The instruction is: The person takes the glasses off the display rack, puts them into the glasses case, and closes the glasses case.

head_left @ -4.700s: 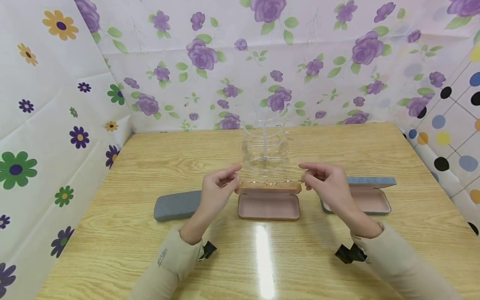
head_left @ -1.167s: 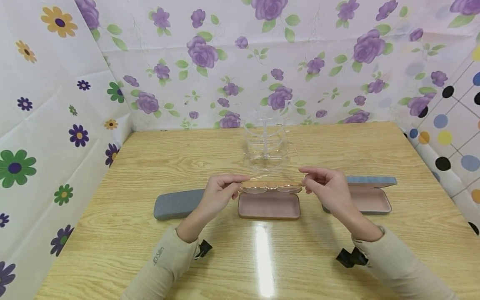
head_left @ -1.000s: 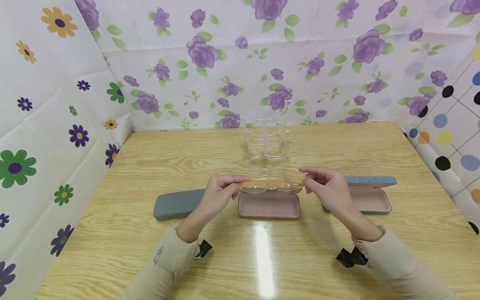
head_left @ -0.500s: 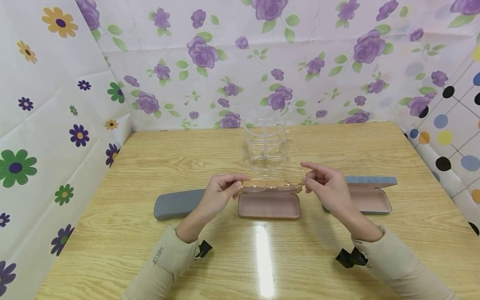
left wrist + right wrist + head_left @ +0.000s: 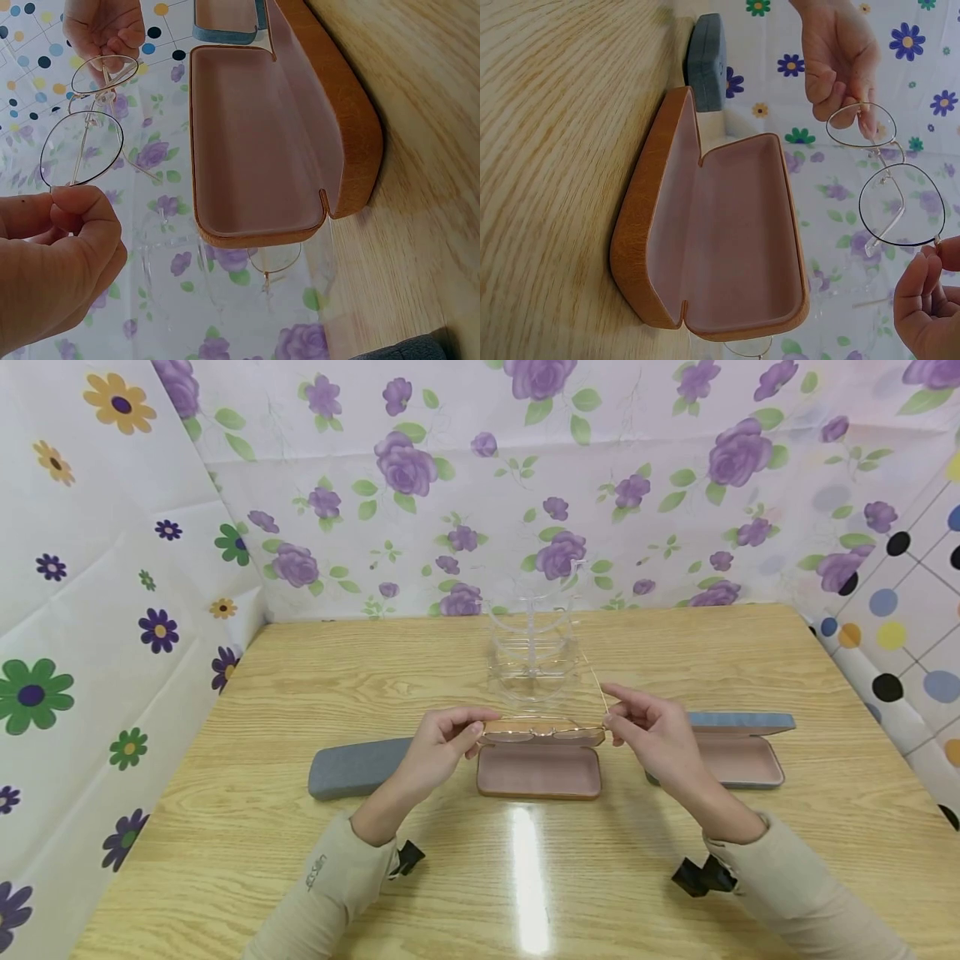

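Observation:
A pair of thin gold-rimmed glasses is held level between both hands, above the open brown glasses case with its pink lining. My left hand pinches the left end of the frame, where the temple lies folded across behind the lenses. Thumb and fingers of my right hand pinch the right hinge end, and that temple still points away toward the back. In the left wrist view the round lenses hang beside the case. The right wrist view shows the folded temple crossing behind them.
Behind the hands stands a clear tiered display stand with another wire-framed pair of glasses on it. A closed grey glasses case lies left, partly behind the left wrist. An open blue case lies right, partly covered by the right hand.
Both temples pointed back at first; the left one has since folded in behind the lenses. The frame has dipped slightly, and the right temple has shifted a little at the last moment.

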Action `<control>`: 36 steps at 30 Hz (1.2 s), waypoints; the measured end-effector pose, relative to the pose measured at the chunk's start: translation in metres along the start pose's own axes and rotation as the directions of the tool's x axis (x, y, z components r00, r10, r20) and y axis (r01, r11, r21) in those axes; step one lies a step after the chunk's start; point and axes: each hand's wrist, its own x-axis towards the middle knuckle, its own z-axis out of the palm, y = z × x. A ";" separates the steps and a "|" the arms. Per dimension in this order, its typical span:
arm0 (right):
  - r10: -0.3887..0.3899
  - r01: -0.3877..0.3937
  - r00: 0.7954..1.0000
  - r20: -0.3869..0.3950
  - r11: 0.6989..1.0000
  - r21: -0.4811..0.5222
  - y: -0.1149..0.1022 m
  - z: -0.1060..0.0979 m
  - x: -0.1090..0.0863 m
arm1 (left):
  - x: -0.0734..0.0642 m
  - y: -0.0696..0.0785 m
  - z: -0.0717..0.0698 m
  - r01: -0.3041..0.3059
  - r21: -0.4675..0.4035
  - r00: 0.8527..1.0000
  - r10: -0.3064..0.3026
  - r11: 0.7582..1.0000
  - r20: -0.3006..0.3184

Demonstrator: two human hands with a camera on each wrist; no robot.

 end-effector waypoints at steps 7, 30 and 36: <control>-0.010 0.009 1.000 0.012 1.000 0.015 0.002 0.000 0.001 | -0.001 0.001 0.000 0.014 -0.003 1.000 -0.014 1.000 0.000; -0.051 0.046 0.996 0.069 0.997 0.068 0.008 0.000 0.003 | 0.000 0.003 0.001 0.056 -0.005 0.998 -0.056 0.998 -0.016; -0.096 0.089 0.993 0.065 0.990 0.114 0.011 0.000 0.003 | 0.000 0.002 0.000 0.047 0.001 0.999 -0.047 0.999 -0.020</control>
